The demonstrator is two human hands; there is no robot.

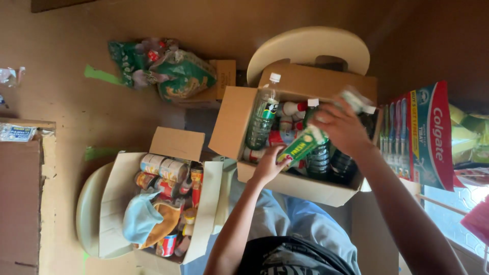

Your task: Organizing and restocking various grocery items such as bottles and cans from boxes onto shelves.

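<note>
The person's left hand pinches the lower end of a green toothpaste box, while the right hand closes around its upper end together with a crumpled bit of pale wrapping. The box hangs tilted just above the open cardboard carton on the right, which is crowded with plastic bottles standing or leaning against one another (dark ones toward the near side, a clear one with a white cap at the far edge).

To place or lift the box cleanly, both hands would do well to keep it level with the gap between the bottle necks, guiding it with the lower hand and letting the upper one steer; a skewed entry would likely knock a leaning bottle.

A second carton, just beside on the left, holds tin cans and a light blue cloth. A multipack of toothbrushes stands to the right, and green bagged goods lie on the floor beyond.
</note>
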